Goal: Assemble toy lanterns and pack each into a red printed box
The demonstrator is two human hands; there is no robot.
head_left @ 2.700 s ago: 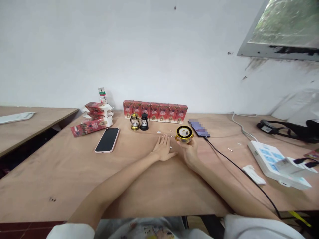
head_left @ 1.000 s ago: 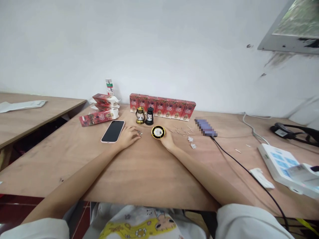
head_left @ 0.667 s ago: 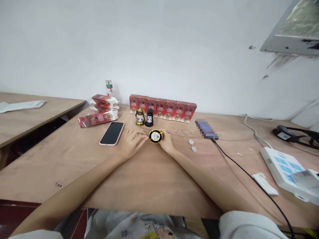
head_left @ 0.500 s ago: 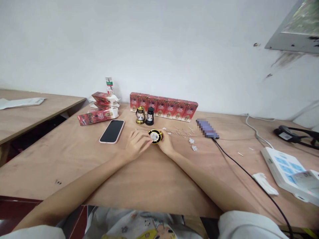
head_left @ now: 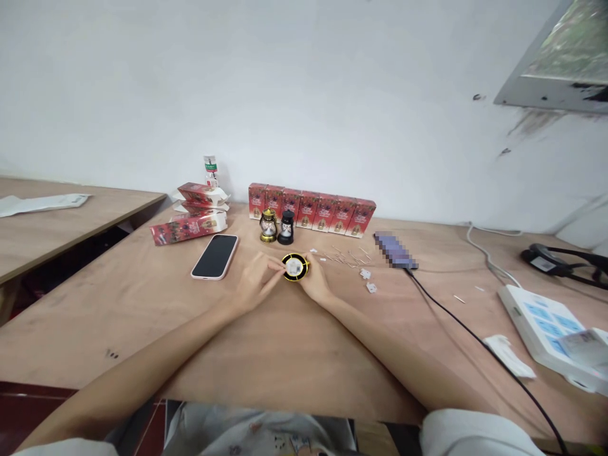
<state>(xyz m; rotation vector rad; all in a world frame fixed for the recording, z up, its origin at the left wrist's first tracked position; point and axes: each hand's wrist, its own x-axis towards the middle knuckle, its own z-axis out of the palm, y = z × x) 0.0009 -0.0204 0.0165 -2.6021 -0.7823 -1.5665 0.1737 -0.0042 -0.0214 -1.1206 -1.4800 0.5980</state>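
Note:
A mini lantern [head_left: 295,266] is between my hands, its round black base with yellow rim and pale centre turned toward me. My right hand [head_left: 314,278] is closed around its right side, and its body is mostly hidden behind the base. At the left rim, the fingertips of my left hand [head_left: 259,278] are pinched together against the base; any small thing in them cannot be made out. Just beyond stand a gold mini lantern [head_left: 268,227] and a black mini lantern [head_left: 285,229], both upright.
Several red boxes [head_left: 308,209] stand in a row by the wall. Opened red boxes [head_left: 190,228] lie at left near a pink-edged phone [head_left: 215,256]. Thin sticks [head_left: 349,256] and clear plastic bits [head_left: 365,274] lie right. Beyond are a cabled phone [head_left: 394,250] and a power strip [head_left: 536,323].
My left fingers have moved in against the lantern's left rim and drawn together. The base faces me more squarely now. The whole view has shifted slightly.

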